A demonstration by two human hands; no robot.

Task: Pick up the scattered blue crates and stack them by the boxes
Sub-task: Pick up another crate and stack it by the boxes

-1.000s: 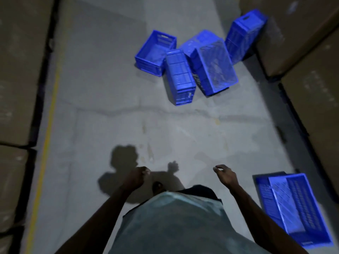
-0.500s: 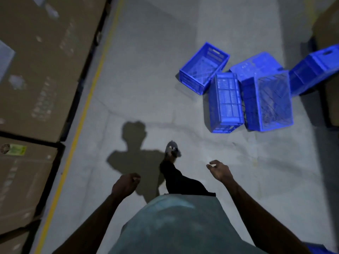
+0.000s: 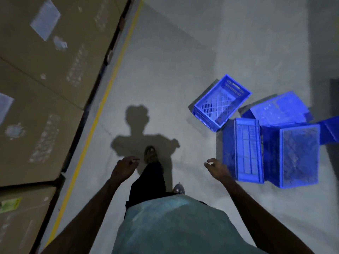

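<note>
Grey concrete floor (image 3: 165, 70) carries scattered blue perforated plastic crates (image 3: 244, 151) ahead-right. Left grip (image 3: 124, 166) and right grip (image 3: 217, 168) hang loosely curled, empty. Crates look light and rigid; take the end-wall handle slots (image 3: 233, 87).

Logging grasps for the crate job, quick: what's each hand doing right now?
Left hand: open, fingers loosely curled, holding nothing.
Right hand: open, fingers relaxed, holding nothing.
</note>
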